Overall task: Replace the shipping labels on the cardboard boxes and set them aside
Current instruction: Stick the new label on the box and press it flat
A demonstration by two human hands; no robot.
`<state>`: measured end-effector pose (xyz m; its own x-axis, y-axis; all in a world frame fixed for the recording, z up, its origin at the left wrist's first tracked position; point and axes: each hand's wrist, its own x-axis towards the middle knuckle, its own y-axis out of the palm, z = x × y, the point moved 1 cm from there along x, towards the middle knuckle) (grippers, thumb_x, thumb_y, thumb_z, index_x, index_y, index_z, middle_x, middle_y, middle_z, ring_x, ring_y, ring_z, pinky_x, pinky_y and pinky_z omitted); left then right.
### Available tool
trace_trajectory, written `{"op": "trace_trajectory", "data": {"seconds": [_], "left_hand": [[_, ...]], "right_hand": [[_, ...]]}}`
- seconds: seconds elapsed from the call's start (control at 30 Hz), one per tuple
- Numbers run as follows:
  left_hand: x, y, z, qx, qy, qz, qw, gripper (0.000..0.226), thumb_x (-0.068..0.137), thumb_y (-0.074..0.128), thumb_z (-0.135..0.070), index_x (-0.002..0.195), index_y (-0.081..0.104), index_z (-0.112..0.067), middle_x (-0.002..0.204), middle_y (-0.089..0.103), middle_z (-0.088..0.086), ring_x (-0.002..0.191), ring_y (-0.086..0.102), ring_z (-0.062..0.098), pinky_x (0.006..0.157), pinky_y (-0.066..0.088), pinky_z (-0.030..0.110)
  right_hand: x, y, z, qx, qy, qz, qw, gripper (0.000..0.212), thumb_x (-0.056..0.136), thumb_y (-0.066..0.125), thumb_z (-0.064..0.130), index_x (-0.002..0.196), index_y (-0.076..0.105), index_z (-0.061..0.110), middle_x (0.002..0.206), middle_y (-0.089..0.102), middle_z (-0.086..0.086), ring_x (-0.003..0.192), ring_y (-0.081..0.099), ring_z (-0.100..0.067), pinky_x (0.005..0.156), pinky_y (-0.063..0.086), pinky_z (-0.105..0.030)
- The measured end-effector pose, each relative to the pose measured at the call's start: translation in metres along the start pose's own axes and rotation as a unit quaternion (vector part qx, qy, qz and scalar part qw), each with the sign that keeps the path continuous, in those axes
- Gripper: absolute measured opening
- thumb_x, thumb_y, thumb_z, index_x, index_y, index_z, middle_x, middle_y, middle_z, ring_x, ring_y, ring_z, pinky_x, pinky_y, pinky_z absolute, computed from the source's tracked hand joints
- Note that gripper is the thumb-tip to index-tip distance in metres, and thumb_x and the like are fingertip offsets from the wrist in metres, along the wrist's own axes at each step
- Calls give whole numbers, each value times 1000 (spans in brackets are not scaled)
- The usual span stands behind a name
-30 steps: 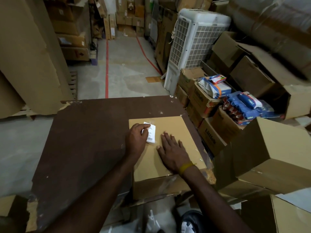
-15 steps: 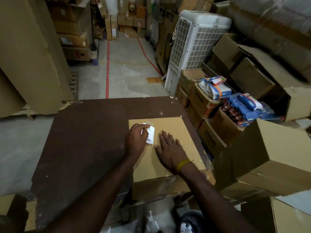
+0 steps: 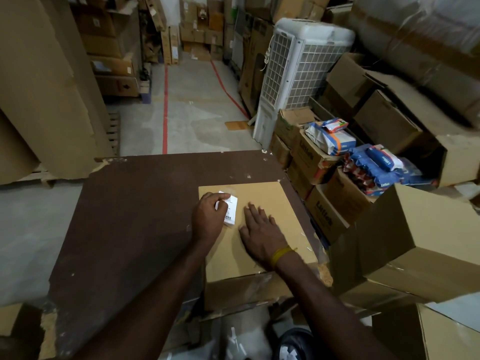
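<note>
Cardboard box (image 3: pixel 262 203) lies on the tabletop (image 3: pixel 135 216), left hand (image 3: pixel 209 218) pinching its white label (image 3: pixel 230 208), right hand (image 3: pixel 261 233) flat with fingers straight; relabelling looks unfinished, box not yet set aside.

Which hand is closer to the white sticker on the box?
The left hand. Its fingers lie right on the white label, touching it. The right hand rests flat on the cardboard box just to the label's right, not touching it.

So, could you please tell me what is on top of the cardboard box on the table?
On the cardboard box lie a white shipping label, pinched by the left hand, and the right hand resting flat. Part of the label is hidden under the fingers.
</note>
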<state>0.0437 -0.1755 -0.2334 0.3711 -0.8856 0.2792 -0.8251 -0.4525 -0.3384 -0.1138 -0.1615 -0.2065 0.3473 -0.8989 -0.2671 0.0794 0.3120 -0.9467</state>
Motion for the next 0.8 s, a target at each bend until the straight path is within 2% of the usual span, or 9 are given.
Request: {"op": "trace_trajectory", "data": {"seconds": [0.07,0.17,0.2,0.33,0.43,0.53,0.63,0.8], "left_hand": [[0,0,0,2,-5,4,1000,26,89,55,-14,103,77,-14,108,70,2,96,66,18,82,56,36],[0,0,0,-5,-6,0,1000,25,88,56,-10,101,77,-13,106,71,3,94,67,20,81,55,34],[0,-1,-1,-9,-5,-3,1000,28,85,53,-13,100,77,-13,105,72,2,94,67,20,82,54,34],[-1,-2,-1,-12,-7,-5,1000,32,81,51,-18,98,78,-14,105,73,1,95,67,19,85,55,36],[-2,-4,-3,-12,-6,-20,1000,27,84,53,-14,97,77,-14,105,73,3,96,67,20,84,55,34],[-3,-5,-1,-9,-17,-33,999,21,89,59,-5,98,76,-14,108,72,3,96,67,19,83,56,35],[-1,-5,1,-17,-17,-45,999,21,88,60,-2,97,77,-12,107,73,4,95,67,19,83,56,35],[0,-4,-1,-5,-12,-47,999,23,86,59,-1,96,77,-11,106,73,6,98,67,21,84,50,27]], "right_hand": [[-29,8,6,0,-24,5,1000,64,105,12,50,159,-5,19,166,-12,0,154,-7,-20,123,0,-38],[-70,20,7,-5,-55,3,998,83,89,-13,67,158,-8,22,161,-21,6,151,-13,-14,120,-6,-33],[-68,20,3,-16,-58,3,998,81,90,-11,66,159,-8,23,160,-22,8,152,-12,-14,120,-6,-33],[-21,10,1,-23,-33,11,999,61,107,15,44,160,-2,20,167,-9,3,154,-4,-20,123,1,-39],[-1,1,7,-18,-29,9,999,61,107,18,42,160,0,18,168,-5,0,154,-1,-22,124,4,-41],[-25,7,8,-8,-47,20,999,62,106,15,45,160,-2,19,167,-8,1,154,-4,-21,123,3,-40],[-58,16,7,-25,-60,12,998,73,96,1,56,160,-3,21,167,-10,3,154,-5,-20,123,1,-38],[-16,3,8,-22,-29,9,999,60,107,17,43,160,-1,20,167,-7,3,154,-3,-20,123,3,-41]]}}
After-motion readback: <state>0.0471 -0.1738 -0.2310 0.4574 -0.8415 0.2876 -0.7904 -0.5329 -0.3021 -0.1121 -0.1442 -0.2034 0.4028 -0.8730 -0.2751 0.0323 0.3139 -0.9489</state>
